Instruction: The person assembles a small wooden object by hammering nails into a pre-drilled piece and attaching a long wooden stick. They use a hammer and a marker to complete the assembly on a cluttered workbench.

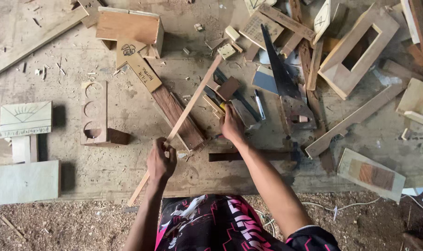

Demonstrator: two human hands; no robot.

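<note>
My left hand (160,160) is closed around a long thin wooden strip (195,97) that runs diagonally from the lower left up toward the middle of the workbench. My right hand (231,124) reaches forward and rests on small items near a yellow-tipped tool (222,106) and a dark wood offcut (228,87); I cannot tell whether it grips anything. A dark brown plank (176,116) lies under the strip. A white pen (259,105) lies just right of my right hand.
A handsaw (281,74) lies right of centre. A wooden frame with a rectangular cut-out (357,51) sits upper right. A block with round holes (94,111), a box (127,27), pale boards (24,181) and many scraps crowd the bench. Sawdust covers the floor below.
</note>
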